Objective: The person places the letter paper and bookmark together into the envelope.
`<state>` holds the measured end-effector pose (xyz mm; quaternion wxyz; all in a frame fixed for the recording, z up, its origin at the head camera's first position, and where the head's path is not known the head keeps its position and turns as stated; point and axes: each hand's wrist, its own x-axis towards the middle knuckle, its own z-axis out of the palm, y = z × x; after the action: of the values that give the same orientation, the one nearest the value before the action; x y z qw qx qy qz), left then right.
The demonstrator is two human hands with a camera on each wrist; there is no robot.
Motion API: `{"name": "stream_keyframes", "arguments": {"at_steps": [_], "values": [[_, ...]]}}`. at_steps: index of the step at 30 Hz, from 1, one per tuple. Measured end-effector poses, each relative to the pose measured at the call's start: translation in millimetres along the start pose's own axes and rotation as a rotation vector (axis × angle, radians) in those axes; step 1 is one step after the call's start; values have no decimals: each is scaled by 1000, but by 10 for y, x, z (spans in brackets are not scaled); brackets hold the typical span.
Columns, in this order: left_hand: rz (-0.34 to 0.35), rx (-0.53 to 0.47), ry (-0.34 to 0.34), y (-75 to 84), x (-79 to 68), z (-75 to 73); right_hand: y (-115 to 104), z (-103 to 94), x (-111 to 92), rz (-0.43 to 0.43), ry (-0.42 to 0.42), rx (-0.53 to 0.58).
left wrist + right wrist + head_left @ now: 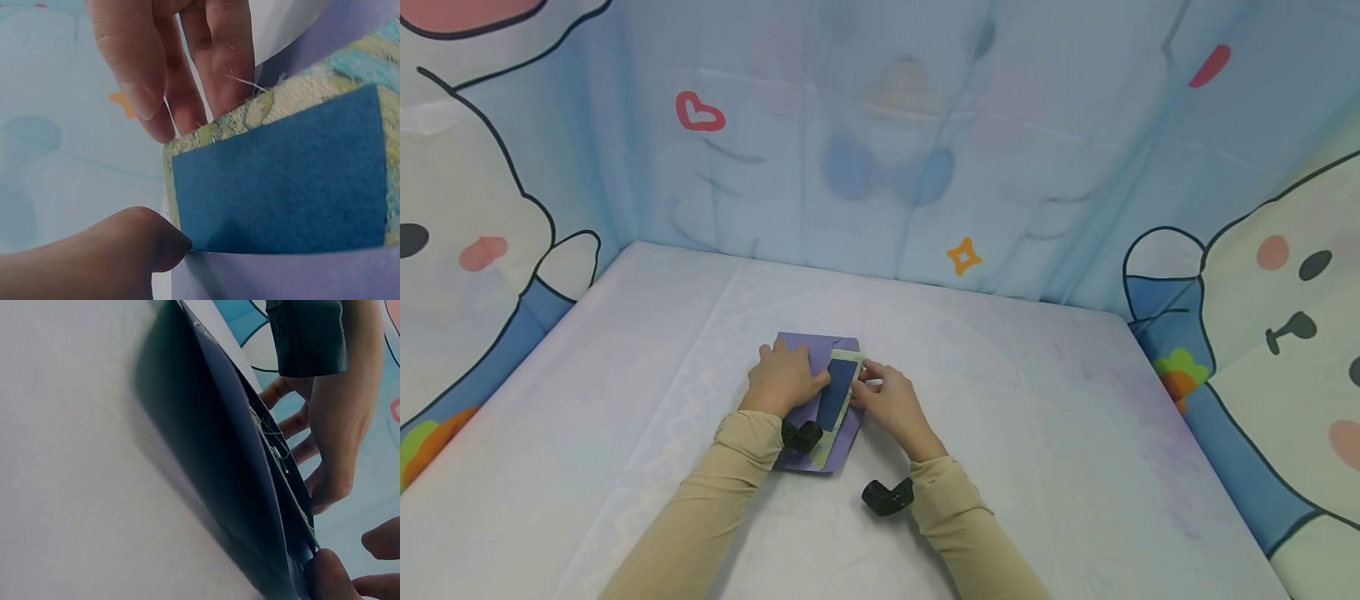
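Observation:
A purple envelope-like sleeve (811,462) lies on the table. A patterned cloth-like piece (269,109) with a plain blue panel (281,181) sits partly under the sleeve's flap; what it is I cannot tell. My left hand (782,382) holds the flap, its fingers over it and its thumb (144,240) at the flap's edge beside the blue panel. On the other side, my right hand (893,408) touches the long edge of the patterned piece with its fingertips. In the right wrist view the right thumb (328,575) meets the sleeve's edge, while another finger stands apart.
A white cloth (1037,433) covers the table. Behind it hangs a blue curtain (760,183) with cartoon animals. Black cameras sit on both wrists, the left one (801,436) over the sleeve and the right one (887,497) above the cloth. Loose threads (275,447) stick out along the patterned piece's edge.

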<state>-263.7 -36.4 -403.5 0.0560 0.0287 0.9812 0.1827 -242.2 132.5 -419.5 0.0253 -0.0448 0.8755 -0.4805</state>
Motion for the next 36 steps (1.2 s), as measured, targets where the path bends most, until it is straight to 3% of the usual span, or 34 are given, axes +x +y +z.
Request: {"name": "stream_keyframes", "arguments": {"at_steps": [7,28,36], "values": [[-5,0,-11,-1,1,0,21,31,2,-23,-21,-6],[-7,35,-15,13,15,17,7,97,15,3,-139,126],[-1,44,-10,13,10,25,6,146,-1,-14,-158,106]]}}
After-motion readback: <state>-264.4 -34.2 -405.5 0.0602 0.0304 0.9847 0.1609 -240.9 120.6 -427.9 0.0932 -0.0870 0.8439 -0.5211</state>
